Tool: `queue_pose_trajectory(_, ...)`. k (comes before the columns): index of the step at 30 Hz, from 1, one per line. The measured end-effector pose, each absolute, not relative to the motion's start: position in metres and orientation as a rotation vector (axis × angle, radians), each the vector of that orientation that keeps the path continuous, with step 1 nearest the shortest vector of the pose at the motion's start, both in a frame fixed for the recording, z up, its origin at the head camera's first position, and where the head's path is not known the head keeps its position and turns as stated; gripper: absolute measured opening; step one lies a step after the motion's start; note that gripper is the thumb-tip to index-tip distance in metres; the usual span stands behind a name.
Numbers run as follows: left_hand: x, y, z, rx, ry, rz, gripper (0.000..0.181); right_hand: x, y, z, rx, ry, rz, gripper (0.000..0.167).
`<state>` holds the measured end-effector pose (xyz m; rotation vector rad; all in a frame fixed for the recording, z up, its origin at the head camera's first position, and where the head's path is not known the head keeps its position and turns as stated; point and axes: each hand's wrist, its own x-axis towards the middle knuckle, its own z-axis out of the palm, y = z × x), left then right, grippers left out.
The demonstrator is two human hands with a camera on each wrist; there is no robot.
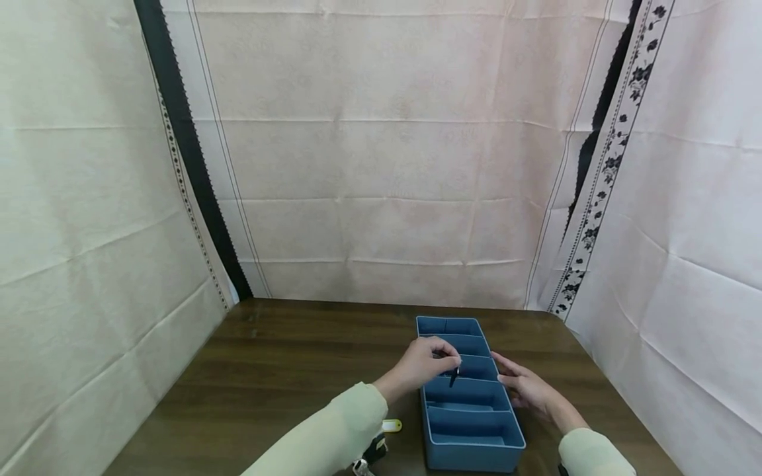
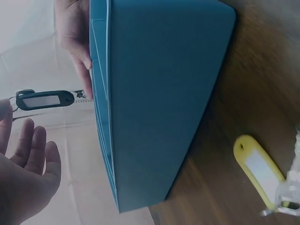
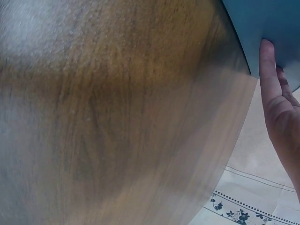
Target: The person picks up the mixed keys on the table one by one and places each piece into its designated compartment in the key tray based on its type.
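Thumb and fingertips of my left hand (image 1: 424, 365) pinch the ring of a black key tag (image 2: 44, 100) with a white label. In the head view this tag (image 1: 454, 377) hangs over the middle compartments of a long blue divided box (image 1: 473, 456). My right hand (image 1: 532, 393) touches the box's right side wall; in the right wrist view its fingers (image 3: 268, 70) lie fairly straight along the blue wall. The box stands lengthwise on the table, and the bottoms of some compartments are hidden.
A yellow key tag (image 2: 257, 168) with a white label lies on the brown wooden table (image 1: 286, 370), left of the box. Beside it is a clear plastic-looking object (image 2: 290, 194), partly out of view. Pale cloth (image 1: 381, 165) hangs behind and at both sides.
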<state>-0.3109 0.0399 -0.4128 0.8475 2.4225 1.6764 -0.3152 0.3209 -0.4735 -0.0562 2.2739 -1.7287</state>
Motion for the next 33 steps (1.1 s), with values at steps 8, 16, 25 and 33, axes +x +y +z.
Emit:
queue_pose_trajectory(8, -0.308, 0.057, -0.418, 0.859, 2.448, 1.614, 0.009, -0.314, 0.322, -0.473, -0.077, 2.271, -1.722, 0.057)
queue_pose_trajectory(16, -0.311, 0.064, -0.423, 0.884, 2.472, 1.525, 0.012, -0.313, 0.323, -0.473, -0.103, 2.268, -1.716, 0.06)
queue_pose_trajectory(25, -0.311, 0.055, -0.422, 0.842, 2.458, 1.519, 0.011, -0.312, 0.322, -0.474, -0.114, 2.268, -1.713, 0.061)
queue_pose_trajectory(33, -0.315, 0.044, -0.417, 0.838, 2.444, 1.563, 0.01, -0.316, 0.325, -0.476, -0.17, 2.24, -1.715, 0.063)
